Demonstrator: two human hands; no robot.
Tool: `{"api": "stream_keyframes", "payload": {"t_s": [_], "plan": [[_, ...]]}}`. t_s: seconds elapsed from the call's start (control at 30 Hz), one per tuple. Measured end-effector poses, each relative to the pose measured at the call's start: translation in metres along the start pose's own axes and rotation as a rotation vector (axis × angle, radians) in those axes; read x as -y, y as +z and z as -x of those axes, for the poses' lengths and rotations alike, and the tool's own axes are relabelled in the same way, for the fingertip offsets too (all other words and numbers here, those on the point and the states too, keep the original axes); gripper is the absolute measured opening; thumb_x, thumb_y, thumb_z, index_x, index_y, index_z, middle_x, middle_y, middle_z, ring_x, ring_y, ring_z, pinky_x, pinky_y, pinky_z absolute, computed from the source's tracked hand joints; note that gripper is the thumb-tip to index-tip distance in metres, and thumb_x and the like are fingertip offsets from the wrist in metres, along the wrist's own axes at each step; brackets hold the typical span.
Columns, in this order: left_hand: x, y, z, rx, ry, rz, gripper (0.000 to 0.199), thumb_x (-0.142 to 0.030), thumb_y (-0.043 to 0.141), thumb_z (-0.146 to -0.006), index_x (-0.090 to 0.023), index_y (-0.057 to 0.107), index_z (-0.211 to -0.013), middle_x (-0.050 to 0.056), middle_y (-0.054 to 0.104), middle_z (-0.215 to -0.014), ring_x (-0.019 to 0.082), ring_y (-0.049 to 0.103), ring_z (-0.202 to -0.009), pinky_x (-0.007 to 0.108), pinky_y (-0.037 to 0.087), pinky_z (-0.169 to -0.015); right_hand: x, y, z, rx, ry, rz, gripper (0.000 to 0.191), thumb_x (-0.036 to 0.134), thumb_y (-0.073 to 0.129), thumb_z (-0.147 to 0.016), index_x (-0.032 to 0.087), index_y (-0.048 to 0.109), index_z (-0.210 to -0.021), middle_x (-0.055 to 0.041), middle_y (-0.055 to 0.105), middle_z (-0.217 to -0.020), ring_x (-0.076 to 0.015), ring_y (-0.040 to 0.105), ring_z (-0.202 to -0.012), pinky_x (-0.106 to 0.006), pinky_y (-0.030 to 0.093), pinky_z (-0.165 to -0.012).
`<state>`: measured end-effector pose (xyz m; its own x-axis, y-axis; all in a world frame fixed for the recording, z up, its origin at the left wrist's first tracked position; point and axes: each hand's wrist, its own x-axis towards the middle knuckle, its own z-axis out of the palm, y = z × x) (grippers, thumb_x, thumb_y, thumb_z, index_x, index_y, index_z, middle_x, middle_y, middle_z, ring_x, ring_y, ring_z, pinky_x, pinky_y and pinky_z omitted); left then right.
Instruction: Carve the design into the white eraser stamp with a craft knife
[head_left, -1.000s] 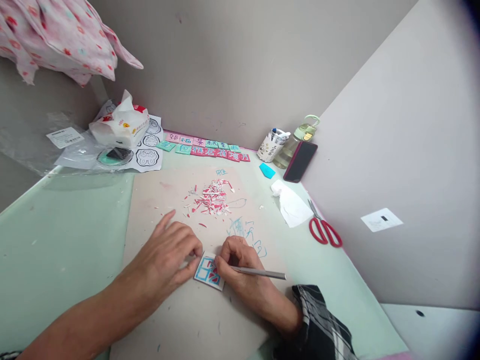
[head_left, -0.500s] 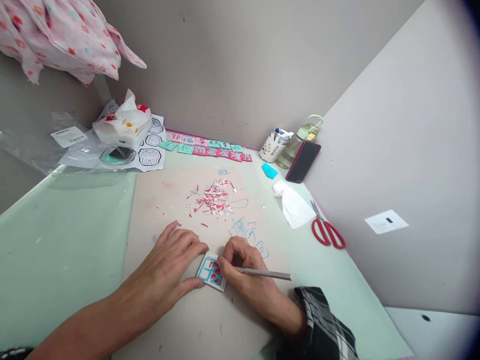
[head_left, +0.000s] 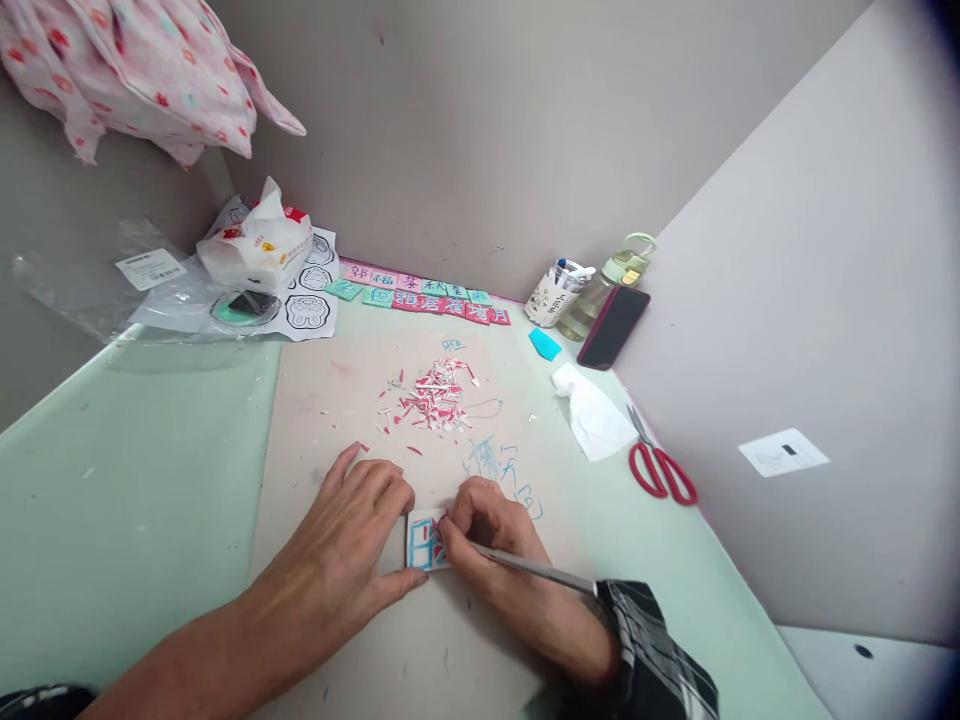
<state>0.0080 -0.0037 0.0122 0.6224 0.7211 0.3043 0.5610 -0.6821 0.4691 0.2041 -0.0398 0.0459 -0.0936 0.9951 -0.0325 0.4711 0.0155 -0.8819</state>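
Observation:
A small white carving block (head_left: 420, 540) with blue outlines and red cut-away areas lies flat on the beige board (head_left: 315, 390). My left hand (head_left: 352, 535) steadies its left side, thumb at the lower edge and fingers near the upper left corner. My right hand (head_left: 499, 550) is closed in a pen grip round a slim silver craft knife (head_left: 540, 570), whose handle points back toward the plaid sleeve. The knife's tip is hidden behind my fingers, over the block's right part. Beyond my hands lies a heap of red and white shavings (head_left: 439, 395).
Rows of carved letter tiles (head_left: 442, 303) line the back wall. On the right are a pen cup (head_left: 556, 293), bottle (head_left: 592, 300), phone (head_left: 615, 328), crumpled tissue (head_left: 592, 415) and red-handled scissors (head_left: 662, 470). A tissue pack (head_left: 259, 250) and plastic bag (head_left: 90, 300) occupy the back left.
The block has turned slightly counter-clockwise, its top edge now nearly level. My right hand covers more of its right side, and the knife handle slopes down more steeply. The view has shifted a little.

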Motion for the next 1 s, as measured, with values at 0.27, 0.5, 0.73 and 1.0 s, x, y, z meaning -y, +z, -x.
{"api": "stream_keyframes", "payload": {"t_s": [0.27, 0.5, 0.73, 1.0], "plan": [[0.0003, 0.0014, 0.0011, 0.000, -0.002, -0.013, 0.044, -0.018, 0.080, -0.073, -0.025, 0.043, -0.095, 0.000, 0.056, -0.099, 0.025, 0.059, -0.101, 0.060, 0.023, -0.119, -0.0028, 0.0024, -0.0009, -0.017, -0.027, 0.000, 0.025, 0.022, 0.056, -0.088, 0.023, 0.042, -0.068, 0.0018, 0.049, -0.072, -0.0172, 0.046, -0.073, -0.031, 0.036, -0.067], [-0.0019, 0.0006, -0.0004, 0.007, -0.020, -0.013, 0.041, -0.018, 0.079, -0.073, -0.024, 0.043, -0.094, 0.000, 0.058, -0.098, 0.025, 0.060, -0.101, 0.062, 0.024, -0.118, -0.0042, 0.0022, 0.0000, -0.020, -0.031, -0.004, 0.025, 0.021, 0.057, -0.088, 0.024, 0.043, -0.068, 0.0009, 0.050, -0.073, -0.0181, 0.049, -0.076, -0.031, 0.038, -0.067], [-0.0018, -0.0018, -0.0013, 0.021, -0.016, -0.016, 0.041, -0.016, 0.080, -0.072, -0.023, 0.045, -0.093, 0.001, 0.059, -0.098, 0.026, 0.060, -0.100, 0.063, 0.025, -0.118, -0.0039, 0.0024, -0.0004, -0.009, -0.048, 0.041, 0.027, 0.019, 0.058, -0.090, 0.024, 0.042, -0.069, 0.0013, 0.050, -0.073, -0.0177, 0.048, -0.077, -0.030, 0.038, -0.069], [-0.0023, -0.0016, -0.0005, 0.000, -0.005, -0.011, 0.038, -0.013, 0.076, -0.074, -0.022, 0.045, -0.093, 0.001, 0.056, -0.096, 0.024, 0.059, -0.097, 0.061, 0.025, -0.118, -0.0067, 0.0030, -0.0021, 0.037, -0.164, 0.120, 0.027, 0.012, 0.056, -0.088, 0.024, 0.040, -0.070, 0.0022, 0.050, -0.071, -0.0178, 0.045, -0.074, -0.032, 0.037, -0.072]]}}
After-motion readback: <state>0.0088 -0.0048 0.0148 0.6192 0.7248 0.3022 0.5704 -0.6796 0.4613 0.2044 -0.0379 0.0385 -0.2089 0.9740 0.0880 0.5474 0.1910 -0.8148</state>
